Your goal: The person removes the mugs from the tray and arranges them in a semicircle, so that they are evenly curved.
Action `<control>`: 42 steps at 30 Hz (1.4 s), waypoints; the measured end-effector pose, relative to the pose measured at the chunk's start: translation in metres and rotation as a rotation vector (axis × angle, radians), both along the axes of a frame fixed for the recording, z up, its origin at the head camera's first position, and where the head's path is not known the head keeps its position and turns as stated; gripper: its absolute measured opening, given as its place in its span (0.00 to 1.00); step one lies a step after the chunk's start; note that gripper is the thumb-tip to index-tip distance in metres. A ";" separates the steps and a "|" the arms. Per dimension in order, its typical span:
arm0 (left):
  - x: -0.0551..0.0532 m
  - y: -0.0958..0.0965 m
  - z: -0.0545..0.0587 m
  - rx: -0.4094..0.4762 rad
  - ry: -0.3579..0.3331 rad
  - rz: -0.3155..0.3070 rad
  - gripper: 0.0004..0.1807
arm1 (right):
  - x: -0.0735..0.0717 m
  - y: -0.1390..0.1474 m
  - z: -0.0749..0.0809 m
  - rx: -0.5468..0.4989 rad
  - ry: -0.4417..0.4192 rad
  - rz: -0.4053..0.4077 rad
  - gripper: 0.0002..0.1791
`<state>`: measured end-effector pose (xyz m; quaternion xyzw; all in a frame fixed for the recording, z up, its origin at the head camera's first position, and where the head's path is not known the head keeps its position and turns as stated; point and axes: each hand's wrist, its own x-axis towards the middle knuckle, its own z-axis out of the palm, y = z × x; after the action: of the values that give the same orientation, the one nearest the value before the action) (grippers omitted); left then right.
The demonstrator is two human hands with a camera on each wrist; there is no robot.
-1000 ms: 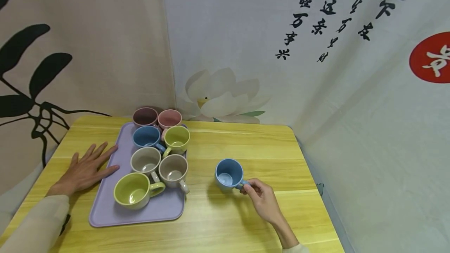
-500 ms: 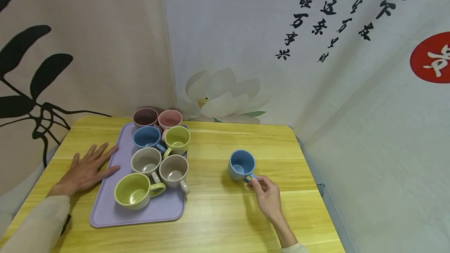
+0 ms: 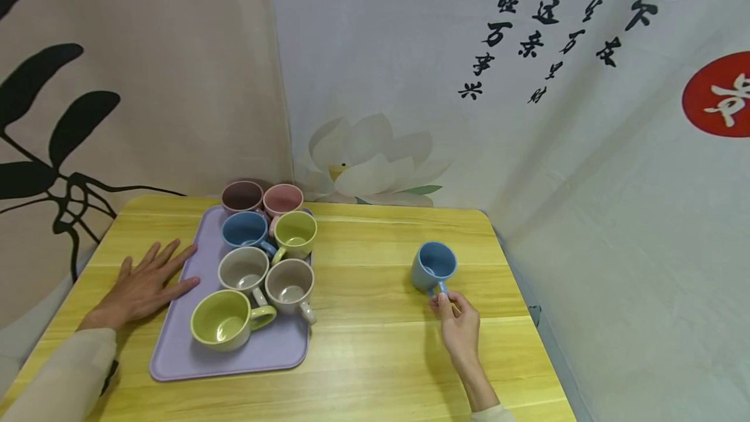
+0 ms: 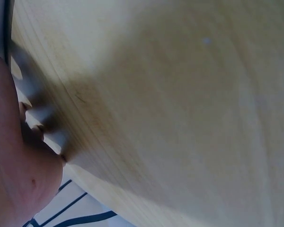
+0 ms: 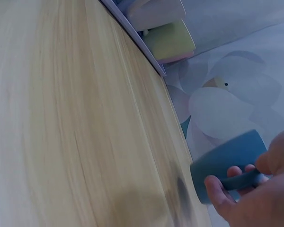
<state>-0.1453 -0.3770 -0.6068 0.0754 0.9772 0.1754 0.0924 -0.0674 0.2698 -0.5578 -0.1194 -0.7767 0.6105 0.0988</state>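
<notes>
My right hand (image 3: 459, 327) pinches the handle of a blue mug (image 3: 432, 267) over the right half of the table. In the right wrist view that blue mug (image 5: 227, 163) stands upright from the fingers, its shadow on the wood beside it. My left hand (image 3: 143, 285) lies flat with spread fingers at the left edge of the purple tray (image 3: 176, 344), thumb and fingertips over its rim. On the tray are two pink mugs at the back, then another blue mug (image 3: 243, 229), a yellow mug (image 3: 295, 234), two grey mugs and a wide yellow cup (image 3: 219, 321) in front.
The yellow wooden table (image 3: 375, 370) ends at its right edge near a hanging cloth (image 3: 615, 226) with printed characters. More cloth with a painted flower (image 3: 375, 161) hangs right behind the table. The mugs on the tray stand close together, several handles pointing right.
My right hand has carried the blue mug to the right and slightly toward the back, turning its handle toward me. The left hand and the tray have stayed in place.
</notes>
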 end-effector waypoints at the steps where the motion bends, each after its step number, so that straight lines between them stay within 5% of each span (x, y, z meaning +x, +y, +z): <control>1: 0.000 0.000 0.000 -0.001 0.000 0.000 0.53 | 0.000 0.001 0.000 0.002 -0.001 -0.015 0.15; 15: 0.000 -0.001 -0.002 -0.002 0.008 -0.004 0.52 | -0.003 0.015 -0.007 0.000 0.006 -0.248 0.14; 27: 0.000 0.000 -0.002 -0.005 0.007 0.001 0.53 | -0.006 0.026 -0.011 -0.130 0.073 -0.411 0.13; 42: 0.000 0.000 -0.004 -0.007 0.019 0.001 0.52 | -0.011 0.043 -0.020 -0.231 0.115 -0.535 0.14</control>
<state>-0.1458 -0.3775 -0.6110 0.0762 0.9787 0.1715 0.0833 -0.0785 0.3127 -0.5774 -0.2955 -0.6361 0.6529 0.2860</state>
